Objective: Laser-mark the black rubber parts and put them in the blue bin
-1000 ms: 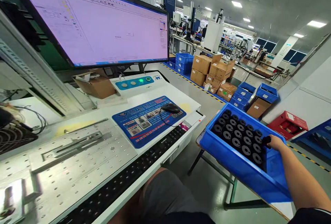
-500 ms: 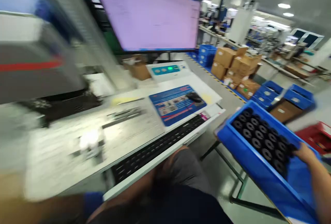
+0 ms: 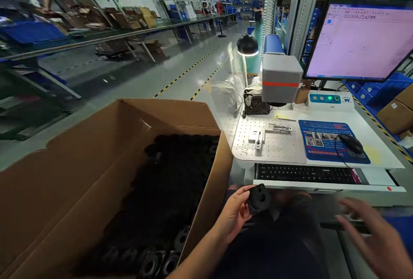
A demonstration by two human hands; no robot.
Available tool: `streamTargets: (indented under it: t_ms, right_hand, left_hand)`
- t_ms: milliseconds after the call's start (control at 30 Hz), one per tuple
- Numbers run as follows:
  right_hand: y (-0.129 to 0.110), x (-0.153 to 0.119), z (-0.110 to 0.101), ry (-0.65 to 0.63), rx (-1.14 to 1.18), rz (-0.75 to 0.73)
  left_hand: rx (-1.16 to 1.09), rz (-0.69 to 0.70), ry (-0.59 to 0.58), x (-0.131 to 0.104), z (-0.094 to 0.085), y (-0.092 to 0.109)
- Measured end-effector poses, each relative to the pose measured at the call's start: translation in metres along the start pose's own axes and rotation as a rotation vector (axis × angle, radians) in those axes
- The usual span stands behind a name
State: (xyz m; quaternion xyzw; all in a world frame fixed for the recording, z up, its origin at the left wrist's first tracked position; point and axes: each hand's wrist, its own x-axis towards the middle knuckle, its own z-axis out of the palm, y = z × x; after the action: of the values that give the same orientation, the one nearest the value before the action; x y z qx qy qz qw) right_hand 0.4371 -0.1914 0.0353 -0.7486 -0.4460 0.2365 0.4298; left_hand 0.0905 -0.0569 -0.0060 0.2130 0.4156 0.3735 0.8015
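Note:
My left hand (image 3: 235,212) is closed on a black round plastic part (image 3: 259,199) with a hole in its middle, held over my lap in front of the keyboard shelf. To the right, my right hand (image 3: 374,231) is blurred by motion; its fingers are apart and nothing shows in them. Left of my forearm stands a large cardboard box (image 3: 77,163), filled with many similar black parts (image 3: 161,193). Ahead lies a perforated metal plate (image 3: 280,145) with a small metal fixture (image 3: 257,138) fixed on it, under a grey machine head (image 3: 280,75) with an orange stripe.
A keyboard (image 3: 306,173) rests on the pull-out shelf, below a blue mat (image 3: 329,141) with a mouse (image 3: 351,143). A monitor (image 3: 361,40) stands behind. A lamp (image 3: 247,45) and a fan (image 3: 256,104) are beside the machine. Part of a blue bin (image 3: 400,223) shows at right.
The view has swung left, bringing the cardboard box into sight. My right hand was at the black parts in the blue bin and is now away from them. My left hand now shows a black part.

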Motion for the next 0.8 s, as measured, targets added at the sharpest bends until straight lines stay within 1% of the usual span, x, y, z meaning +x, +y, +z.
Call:
streamTargets:
  t_ms: [67,100,133,200,267,300,333,400,467,533,567,633,700,767,800]
  right_hand:
    - [-0.032,-0.010,0.049,-0.180,0.017,-0.115]
    - [-0.043,-0.013,0.076,-0.248,0.039,-0.134]
    - [-0.052,-0.017,0.101,-0.301,0.084,-0.116]
    - [-0.059,-0.024,0.146,-0.395,0.221,-0.021]
    - [-0.058,-0.028,0.179,-0.471,0.375,0.107]
    - [-0.055,-0.029,0.191,-0.494,0.437,0.169]
    - [-0.053,-0.029,0.200,-0.501,0.482,0.226]
    - [-0.051,-0.030,0.213,-0.508,0.550,0.331]
    - [-0.054,-0.032,0.218,-0.556,0.621,0.413]
    - [-0.062,-0.034,0.219,-0.587,0.675,0.439]
    - [-0.067,-0.033,0.219,-0.583,0.679,0.422]
    - [-0.079,-0.023,0.217,-0.545,0.633,0.326]
    - [-0.089,0.002,0.212,-0.483,0.510,0.156]
    - [-0.096,0.041,0.206,-0.345,0.317,-0.053]
    - [-0.097,0.063,0.201,-0.249,0.211,-0.152]
  left_hand:
    - [0.031,0.030,0.013,-0.008,-0.004,-0.002]
    - [0.066,0.085,0.032,-0.013,-0.007,-0.004]
    - [0.121,0.175,0.061,-0.018,-0.010,-0.007]
    - [0.304,0.424,0.141,-0.028,-0.018,-0.016]
    - [0.553,0.648,0.214,-0.037,-0.027,-0.026]
    - [0.675,0.717,0.232,-0.041,-0.032,-0.031]
    - [0.779,0.751,0.230,-0.044,-0.037,-0.035]
    - [0.902,0.764,0.182,-0.047,-0.044,-0.041]
    - [0.930,0.754,0.102,-0.047,-0.048,-0.045]
    - [0.921,0.769,0.049,-0.045,-0.050,-0.046]
    - [0.922,0.792,0.028,-0.044,-0.050,-0.046]
    - [0.934,0.868,-0.006,-0.044,-0.055,-0.042]
    - [0.972,0.953,-0.013,-0.044,-0.069,-0.032]
    - [1.068,1.014,0.076,-0.041,-0.095,-0.013]
    - [1.125,1.022,0.180,-0.038,-0.112,-0.002]
